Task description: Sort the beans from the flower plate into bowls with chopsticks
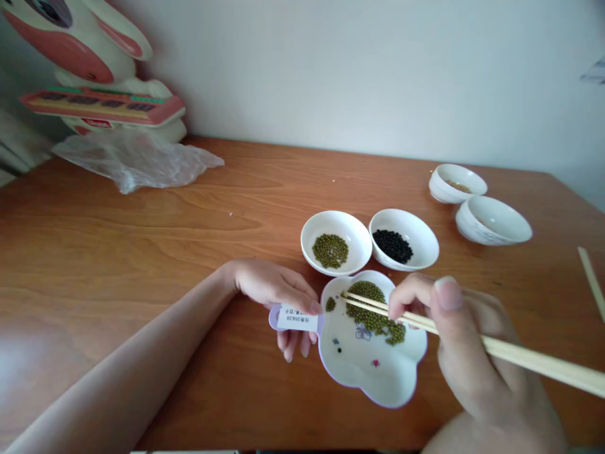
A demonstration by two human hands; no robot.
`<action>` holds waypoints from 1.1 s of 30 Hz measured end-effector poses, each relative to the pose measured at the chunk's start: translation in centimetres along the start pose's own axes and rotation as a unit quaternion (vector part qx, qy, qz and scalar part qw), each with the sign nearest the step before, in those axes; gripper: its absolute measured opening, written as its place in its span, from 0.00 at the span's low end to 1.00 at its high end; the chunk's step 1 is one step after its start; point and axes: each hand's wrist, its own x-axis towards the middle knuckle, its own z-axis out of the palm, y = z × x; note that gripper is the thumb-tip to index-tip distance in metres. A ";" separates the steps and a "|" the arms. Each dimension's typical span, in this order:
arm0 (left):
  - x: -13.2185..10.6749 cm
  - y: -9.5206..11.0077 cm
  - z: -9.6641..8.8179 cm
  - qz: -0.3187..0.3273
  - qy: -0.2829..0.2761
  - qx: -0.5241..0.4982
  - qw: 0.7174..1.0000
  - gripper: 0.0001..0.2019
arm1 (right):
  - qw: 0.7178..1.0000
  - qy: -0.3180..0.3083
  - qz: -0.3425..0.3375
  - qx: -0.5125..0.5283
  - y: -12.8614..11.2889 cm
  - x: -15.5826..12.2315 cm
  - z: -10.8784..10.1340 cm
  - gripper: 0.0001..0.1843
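Note:
My right hand (466, 343) is closed round a pair of wooden chopsticks (520, 356); their tips reach into a heap of green beans (373, 312) in a flower-shaped white dish (373, 372). My left hand (278, 296) pinches the dish's labelled handle (293, 317) between thumb and fingers. A couple of black beans (337, 345) lie loose in the dish. Just behind it stand two white bowls, one with green beans (331, 250), one with black beans (392, 246).
Two more white bowls (494, 221) (457, 183) stand at the back right. A spare chopstick (592, 280) lies at the right edge. A crumpled clear plastic bag (137, 161) and a white-and-red rabbit figure (94, 69) sit at the back left by the wall.

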 end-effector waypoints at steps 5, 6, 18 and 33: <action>0.0 -0.2 -0.4 0.005 -0.023 -0.008 1.000 0.19 | 1.000 -0.017 -0.026 -0.004 0.2 0.2 0.2 0.27; 0.0 -0.2 -0.4 0.007 -0.027 -0.007 1.000 0.19 | 0.999 -0.018 -0.030 -0.002 0.2 0.2 0.2 0.25; 0.0 0.3 0.1 0.009 -0.013 0.005 1.000 0.19 | 1.000 -0.017 -0.002 0.022 0.7 0.6 0.3 0.28; 0.0 0.1 -0.3 0.016 -0.037 0.021 0.999 0.19 | 0.996 -0.055 0.028 0.063 0.3 0.7 0.6 0.37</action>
